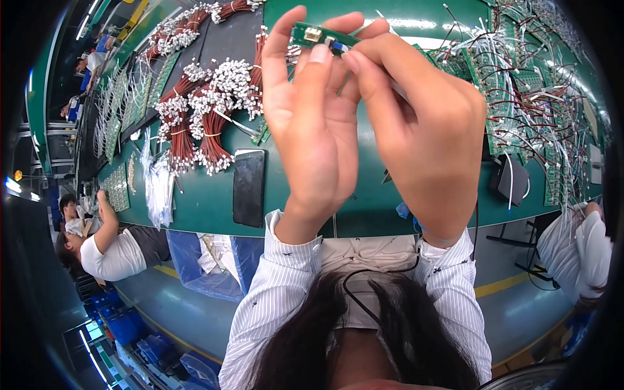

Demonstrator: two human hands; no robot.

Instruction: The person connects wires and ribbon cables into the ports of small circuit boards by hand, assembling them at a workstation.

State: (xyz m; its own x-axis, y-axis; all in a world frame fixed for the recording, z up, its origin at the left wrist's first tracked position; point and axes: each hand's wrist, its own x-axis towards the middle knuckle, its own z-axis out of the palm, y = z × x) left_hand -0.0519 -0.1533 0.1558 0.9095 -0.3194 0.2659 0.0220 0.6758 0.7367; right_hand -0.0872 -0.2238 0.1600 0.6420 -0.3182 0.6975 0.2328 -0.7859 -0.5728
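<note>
Raised over the green bench, my left hand (pixel 312 130) holds a small green circuit board (pixel 299 30) between thumb and fingers, palm turned up. A cream-white connector (pixel 313 34) sits on the board. My right hand (pixel 426 117) is closed in a pinch at the board's right end, on a small blue-and-white piece (pixel 339 47) that looks like the end of a flat cable. The fingers cover most of that piece, so whether it is seated in the board cannot be seen.
Bundles of dark red wires (pixel 213 130) with white plugs lie left, near a black phone (pixel 249 187) and clear plastic strips (pixel 158 185). Wired circuit boards (pixel 513 117) crowd the right, beside a black box (pixel 509 181). A blue-lined bin (pixel 195 260) stands below; co-workers sit on both sides.
</note>
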